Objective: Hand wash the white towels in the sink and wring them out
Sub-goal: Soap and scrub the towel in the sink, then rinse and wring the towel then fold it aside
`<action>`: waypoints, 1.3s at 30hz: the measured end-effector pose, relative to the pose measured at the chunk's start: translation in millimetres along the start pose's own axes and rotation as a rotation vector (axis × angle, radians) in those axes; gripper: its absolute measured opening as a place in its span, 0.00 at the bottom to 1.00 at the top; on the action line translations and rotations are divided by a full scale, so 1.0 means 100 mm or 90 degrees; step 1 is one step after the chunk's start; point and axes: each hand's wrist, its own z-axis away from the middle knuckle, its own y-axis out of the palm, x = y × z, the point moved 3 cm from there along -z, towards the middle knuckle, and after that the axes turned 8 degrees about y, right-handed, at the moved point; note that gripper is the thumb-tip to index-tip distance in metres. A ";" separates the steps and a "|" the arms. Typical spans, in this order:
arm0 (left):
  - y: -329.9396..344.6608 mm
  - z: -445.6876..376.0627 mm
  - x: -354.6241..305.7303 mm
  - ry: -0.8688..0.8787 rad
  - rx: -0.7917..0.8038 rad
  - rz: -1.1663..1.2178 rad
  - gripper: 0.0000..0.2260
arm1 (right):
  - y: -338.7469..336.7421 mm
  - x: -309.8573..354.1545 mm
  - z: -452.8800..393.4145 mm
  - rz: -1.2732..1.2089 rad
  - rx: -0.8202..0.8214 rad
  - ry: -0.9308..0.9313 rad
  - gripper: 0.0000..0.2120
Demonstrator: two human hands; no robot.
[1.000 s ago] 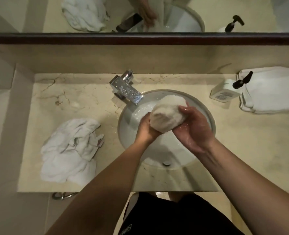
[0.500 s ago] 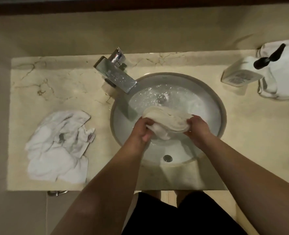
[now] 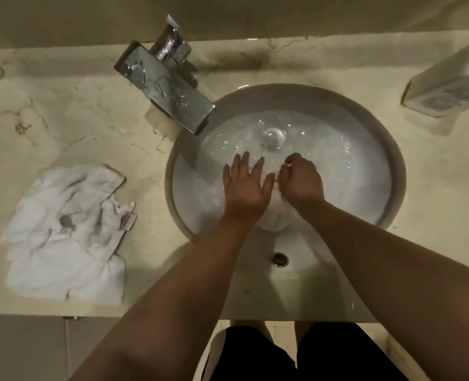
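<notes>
No legible text: bottle label (image 3: 439,100) and towel tag (image 3: 127,220) both too blurred to read.

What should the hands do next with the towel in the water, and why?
Probably squeeze and knead it. The left hand presses flat on the white towel under the water in the sink, and the right hand curls its grip into it, so the towel looks soaked and ready for scrubbing before wringing.
</notes>
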 end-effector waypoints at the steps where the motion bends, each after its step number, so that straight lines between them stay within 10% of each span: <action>1: 0.06 0.00 0.05 0.020 -0.023 -0.027 0.23 | 0.03 0.01 -0.05 0.011 -0.013 -0.007 0.17; 5: 0.12 -0.07 0.24 0.044 -0.123 -0.031 0.18 | 0.25 -0.02 -0.28 0.087 -0.018 -0.041 0.30; 20: 0.24 -0.26 0.42 -0.049 -0.154 -0.062 0.19 | 0.51 0.12 -0.72 0.127 0.011 0.042 0.25; 31: 0.15 -0.35 0.47 -0.052 0.093 0.029 0.25 | 0.25 0.18 -0.46 -0.028 -0.048 -0.011 0.18; 39: -0.16 -0.14 0.57 -0.122 0.161 0.054 0.23 | -0.52 1.45 -0.24 -0.270 0.052 -0.186 0.09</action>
